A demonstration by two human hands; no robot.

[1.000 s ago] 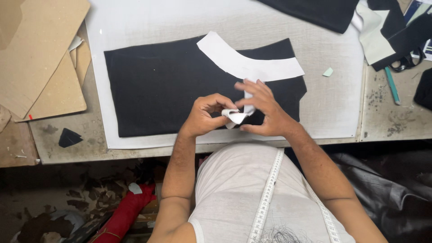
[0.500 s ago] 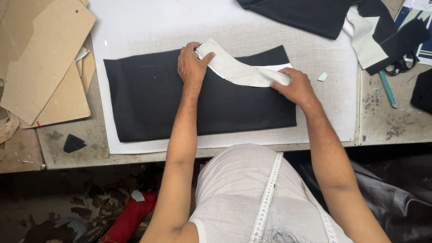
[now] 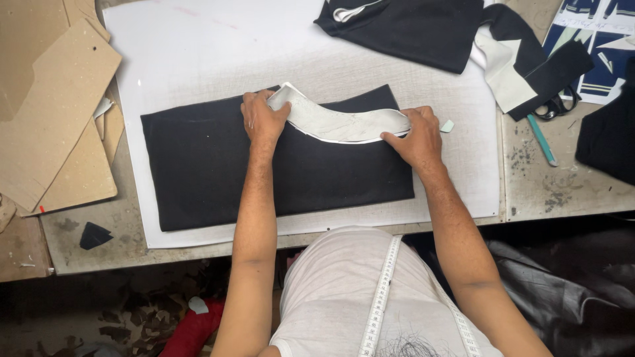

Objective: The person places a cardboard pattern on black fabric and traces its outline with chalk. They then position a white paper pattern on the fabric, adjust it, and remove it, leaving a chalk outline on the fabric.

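Observation:
A rectangular piece of black fabric (image 3: pixel 198 165) lies flat on a large white sheet (image 3: pixel 198 59) on the worktable. Along its far edge rests a curved white pattern piece (image 3: pixel 340 124), bent slightly upward. My left hand (image 3: pixel 261 119) holds the left end of that curved piece against the fabric. My right hand (image 3: pixel 417 135) pinches its right end at the fabric's upper right corner. A white tape measure (image 3: pixel 378 297) hangs around my neck.
Brown cardboard patterns (image 3: pixel 53 106) lie stacked at the left. More black and white fabric (image 3: pixel 423 30) is piled at the back right, with black scissors (image 3: pixel 559 106) and a teal pen (image 3: pixel 542 139) beside it. A small black scrap (image 3: pixel 94 235) sits near the front left edge.
A second ago both hands were together at the front edge folding a small white piece. They have since moved apart to the curved white piece and are pressing its two ends down on the black fabric.

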